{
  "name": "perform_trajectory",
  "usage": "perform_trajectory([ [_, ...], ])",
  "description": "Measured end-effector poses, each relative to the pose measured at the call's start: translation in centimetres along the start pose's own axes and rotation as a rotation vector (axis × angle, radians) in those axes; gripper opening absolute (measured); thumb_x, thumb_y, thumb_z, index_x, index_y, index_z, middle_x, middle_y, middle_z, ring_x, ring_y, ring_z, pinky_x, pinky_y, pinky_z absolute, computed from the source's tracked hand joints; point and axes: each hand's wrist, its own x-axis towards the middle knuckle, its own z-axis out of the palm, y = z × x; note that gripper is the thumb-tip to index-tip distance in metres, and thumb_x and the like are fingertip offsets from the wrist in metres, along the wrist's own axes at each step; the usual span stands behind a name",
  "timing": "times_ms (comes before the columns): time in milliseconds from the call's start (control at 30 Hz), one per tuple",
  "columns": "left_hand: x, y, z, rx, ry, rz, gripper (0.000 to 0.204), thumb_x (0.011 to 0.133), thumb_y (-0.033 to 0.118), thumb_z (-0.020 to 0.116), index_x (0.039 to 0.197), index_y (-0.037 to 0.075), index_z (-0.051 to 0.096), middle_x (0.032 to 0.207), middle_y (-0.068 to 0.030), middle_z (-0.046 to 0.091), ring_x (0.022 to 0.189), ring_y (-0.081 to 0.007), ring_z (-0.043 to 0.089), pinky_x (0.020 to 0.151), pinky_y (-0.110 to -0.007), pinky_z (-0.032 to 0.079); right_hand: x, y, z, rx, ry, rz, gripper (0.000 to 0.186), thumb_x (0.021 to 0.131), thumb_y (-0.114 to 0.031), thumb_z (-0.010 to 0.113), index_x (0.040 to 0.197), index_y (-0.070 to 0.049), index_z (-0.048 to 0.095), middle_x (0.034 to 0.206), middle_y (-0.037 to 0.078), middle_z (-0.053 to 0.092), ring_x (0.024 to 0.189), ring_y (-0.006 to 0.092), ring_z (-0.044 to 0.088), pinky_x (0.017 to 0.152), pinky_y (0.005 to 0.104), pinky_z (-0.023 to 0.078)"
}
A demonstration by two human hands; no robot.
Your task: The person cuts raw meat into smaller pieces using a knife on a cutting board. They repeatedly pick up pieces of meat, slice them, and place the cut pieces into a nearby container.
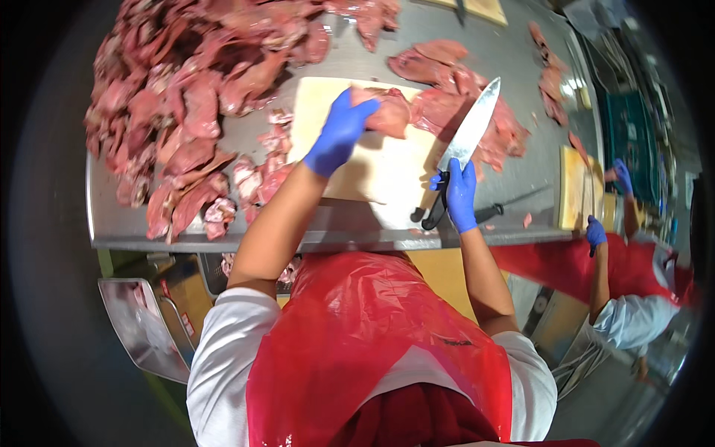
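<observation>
Gloved in blue, my left hand (339, 134) is closed on a piece of raw meat (389, 113) above the pale cutting board (350, 179). In my right hand (460, 194) is a wide-bladed knife (477, 123), gripped by its black handle, with the blade slanting up and away to the right. Behind the blade, trimmed pieces of meat (499, 134) lie at the board's right edge. A sharpening steel or thin knife with a black handle (488, 214) rests on the metal table beneath my right hand, partly hidden.
A large heap of raw meat (201, 97) covers the table's left side. Scraps (257, 179) lie left of the board. At right, a co-worker in a red apron (633, 276) holds a knife over another board (573, 186). A metal tray (141, 328) stands below the table's left edge.
</observation>
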Motion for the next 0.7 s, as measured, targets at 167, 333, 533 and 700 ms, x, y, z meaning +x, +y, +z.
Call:
perform_trajectory([
  [167,-4.1,-10.2,-4.8,0.469,0.168,-0.357,0.049,0.089,0.026,0.068,0.127,-0.001,0.055,0.114,-0.0126,0.064,0.100,-0.0255,0.063,0.088,-0.037,0.052,-1.0,-0.5,-0.9,-0.087,-0.055,0.083,0.021,0.103,-0.024,0.054,0.107,-0.005,0.048,0.073,0.006,0.058,0.050,0.0113,0.054,0.046,0.0286,0.046],
  [333,-6.9,-6.9,1.2,1.501,-0.029,0.315,0.067,0.083,0.032,0.074,0.139,0.006,0.048,0.133,-0.0216,0.052,0.123,-0.0364,0.049,0.100,-0.045,0.042,-3.7,1.7,-3.3,-0.562,-0.117,-0.248,0.022,0.100,-0.021,0.055,0.097,0.000,0.052,0.075,0.021,0.061,0.060,0.0357,0.061,0.057,0.0459,0.048],
  [533,-5.0,-8.5,1.1,1.542,-0.161,0.226,0.027,0.086,0.023,0.068,0.109,0.011,0.064,0.102,-0.0122,0.065,0.093,-0.0333,0.059,0.077,-0.047,0.048,-3.0,-1.2,3.4,-0.712,-0.050,-0.504,0.019,0.099,-0.019,0.051,0.101,-0.001,0.053,0.087,0.029,0.060,0.077,0.0494,0.060,0.066,0.0551,0.047],
  [700,-4.9,-8.9,0.1,1.160,-0.133,0.398,0.018,0.084,0.016,0.070,0.099,0.006,0.067,0.091,-0.0155,0.063,0.088,-0.0363,0.060,0.079,-0.045,0.049,-3.7,-2.7,6.5,-0.880,-0.073,-0.524,0.019,0.099,-0.019,0.050,0.103,0.000,0.052,0.088,0.028,0.062,0.080,0.0483,0.061,0.069,0.0553,0.048],
])
